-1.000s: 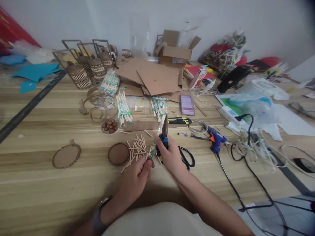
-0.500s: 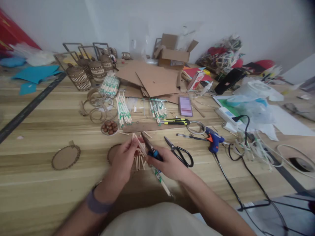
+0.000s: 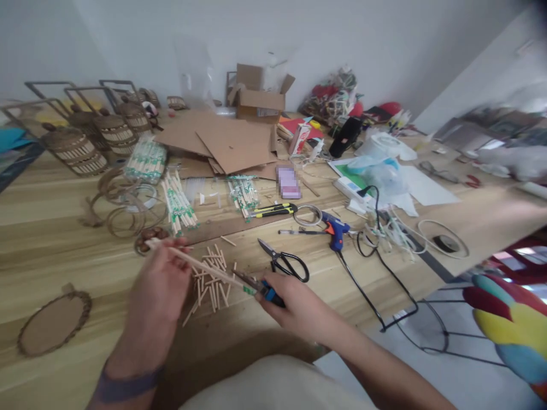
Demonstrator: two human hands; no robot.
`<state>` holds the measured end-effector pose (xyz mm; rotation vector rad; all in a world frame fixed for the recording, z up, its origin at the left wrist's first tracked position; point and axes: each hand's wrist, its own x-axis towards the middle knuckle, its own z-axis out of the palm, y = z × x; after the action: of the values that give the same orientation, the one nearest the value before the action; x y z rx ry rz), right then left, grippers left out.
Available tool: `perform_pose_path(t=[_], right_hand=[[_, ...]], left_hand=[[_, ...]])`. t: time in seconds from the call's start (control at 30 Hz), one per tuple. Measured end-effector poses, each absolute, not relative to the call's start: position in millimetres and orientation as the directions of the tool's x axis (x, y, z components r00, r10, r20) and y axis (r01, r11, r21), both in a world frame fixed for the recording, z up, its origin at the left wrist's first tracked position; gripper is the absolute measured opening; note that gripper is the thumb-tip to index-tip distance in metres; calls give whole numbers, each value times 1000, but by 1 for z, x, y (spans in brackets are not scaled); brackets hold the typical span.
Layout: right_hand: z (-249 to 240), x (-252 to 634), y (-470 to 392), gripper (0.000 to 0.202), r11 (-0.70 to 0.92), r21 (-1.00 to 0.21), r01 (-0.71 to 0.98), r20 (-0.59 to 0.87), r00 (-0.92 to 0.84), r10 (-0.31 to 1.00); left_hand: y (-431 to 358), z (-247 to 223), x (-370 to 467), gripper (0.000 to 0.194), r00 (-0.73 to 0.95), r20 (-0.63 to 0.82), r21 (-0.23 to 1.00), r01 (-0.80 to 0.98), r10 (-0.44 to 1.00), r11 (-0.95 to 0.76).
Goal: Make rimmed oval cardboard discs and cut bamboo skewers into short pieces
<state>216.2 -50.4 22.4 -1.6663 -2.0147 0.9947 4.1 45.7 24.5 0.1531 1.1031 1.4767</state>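
Observation:
My left hand [image 3: 160, 279] is closed around one end of a pair of wooden chopsticks [image 3: 205, 267], which slant down to the right. Their other end, with a bit of green wrapper on it, reaches my right hand [image 3: 288, 302]. That hand grips blue-handled pliers [image 3: 269, 291], their dark jaws pointing left beside the chopsticks; whether it also pinches the wrapper is unclear. Under the chopsticks lies a loose heap of short cut sticks [image 3: 216, 293]. Black-handled scissors [image 3: 284, 262] rest just beyond my right hand. A bowl of brown balls [image 3: 151, 234] is partly behind my left fingers.
An oval cardboard piece with a rope edge [image 3: 53, 324] lies at left. Wrapped chopsticks [image 3: 179, 202], a utility knife [image 3: 273, 210] and cardboard sheets [image 3: 235, 142] are further back. A blue glue gun [image 3: 337, 230] trails a black cord at right. Small woven barrels [image 3: 77, 148] stand back left.
The view has swung right. My hands have moved apart, and the chopsticks now stretch between them. The heap of cut sticks, partly covered before, shows more fully.

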Motion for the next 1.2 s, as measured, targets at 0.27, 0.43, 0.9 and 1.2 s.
perform_pose_path(t=[0.27, 0.43, 0.9, 1.2], right_hand=[[32, 352, -46, 14, -492, -131, 861, -101, 482, 870], [47, 431, -31, 36, -746, 8, 666, 34, 746, 665], [52, 364, -12, 30, -537, -110, 837, 25, 542, 840], [17, 196, -23, 17, 89, -732, 675, -225, -363, 904]], left_hand=[[44, 48, -26, 41, -383, -460, 758, -639, 801, 130], [39, 38, -10, 47, -339, -597, 685, -686, 727, 243], [18, 7, 29, 25, -109, -508, 718, -601, 855, 350], [13, -8, 51, 30, -107, -398, 803, -520, 911, 290]])
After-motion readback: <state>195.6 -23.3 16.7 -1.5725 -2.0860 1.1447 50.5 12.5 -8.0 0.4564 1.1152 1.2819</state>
